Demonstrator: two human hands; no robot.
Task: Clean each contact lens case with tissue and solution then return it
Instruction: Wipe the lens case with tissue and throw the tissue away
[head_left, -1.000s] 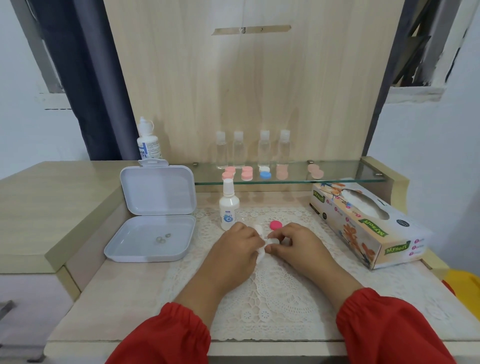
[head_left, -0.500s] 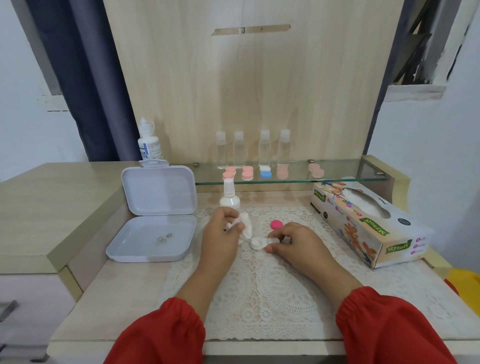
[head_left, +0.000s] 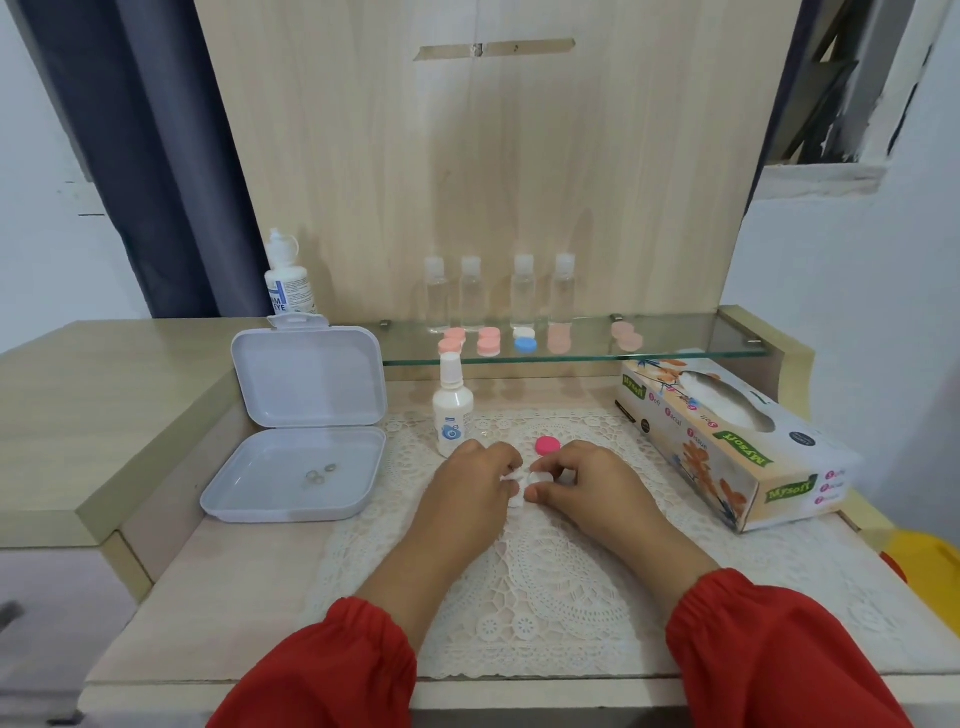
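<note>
Pale wood makes up the desk, and a white lace mat covers its middle, reaching to the front edge.

From the head camera, both hands meet over the middle of the mat. The left hand has its fingers curled round a small wad of white tissue. The right hand pinches the small white plastic contact lens case between thumb and fingers. The tissue touches the case. Most of the case is hidden by the fingers, so I cannot tell which way its long side runs or if its cups face up.

A round pink cap lies flat on the mat just behind the hands. I think it came off this case. The small white spray bottle of solution stands near the back left of the mat. The flowery cardboard tissue box lies at the right edge of the desk.

More round lens cases, pink and blue, sit in a row on the glass shelf along the back edge. The open white plastic box lies at the left edge.

I think this case is in the wiping step. It needs its cap put back and a trip to the shelf. I cannot tell which of the shelf cases are clean.
</note>
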